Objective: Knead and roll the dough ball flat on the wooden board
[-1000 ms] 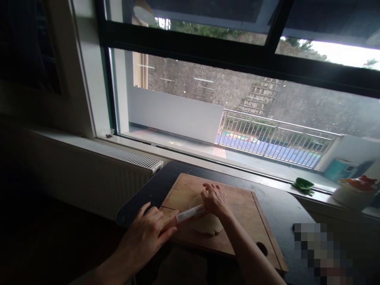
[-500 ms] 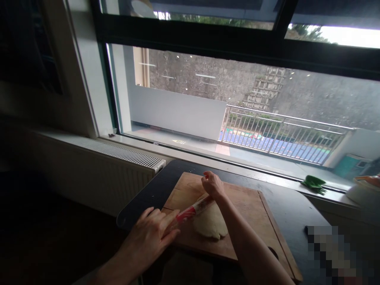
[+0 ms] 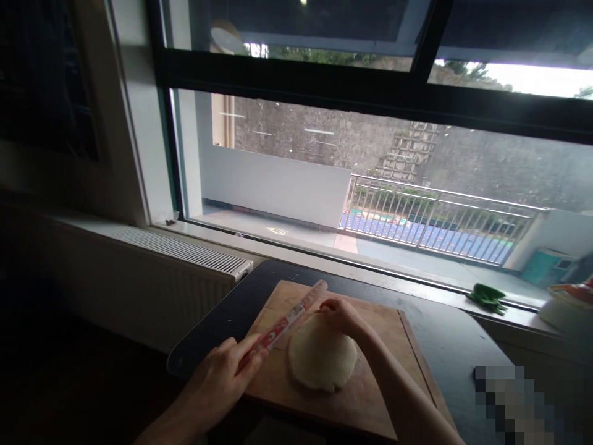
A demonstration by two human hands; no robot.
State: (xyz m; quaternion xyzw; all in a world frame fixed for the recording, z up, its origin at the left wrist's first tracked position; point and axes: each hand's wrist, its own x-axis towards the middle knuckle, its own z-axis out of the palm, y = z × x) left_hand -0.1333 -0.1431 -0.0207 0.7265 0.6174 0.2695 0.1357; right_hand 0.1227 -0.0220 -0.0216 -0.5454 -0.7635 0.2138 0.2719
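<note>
My left hand (image 3: 226, 369) is wrapped round the near end of a rolling pin (image 3: 288, 319) with a red and white patterned covering. The pin slants away over the left part of a wooden board (image 3: 386, 364), its far end free. A flat, pale, roundish sheet of dough (image 3: 320, 360) lies on the board, right of the pin. At the dough's far edge is my right hand (image 3: 343, 318), its fingers curled and closed on that edge. The fingertips are partly hidden.
The board rests on a dark table (image 3: 456, 318) beside a window sill. A radiator (image 3: 194, 250) runs along the left. Something green and leafy (image 3: 487, 298) lies on the sill at right. A blurred-out object (image 3: 512, 395) lies at the table's right.
My right hand has left the pin's far end and now holds the dough's far edge. The pin has swung left off the dough in my left hand. The view has tilted up slightly.
</note>
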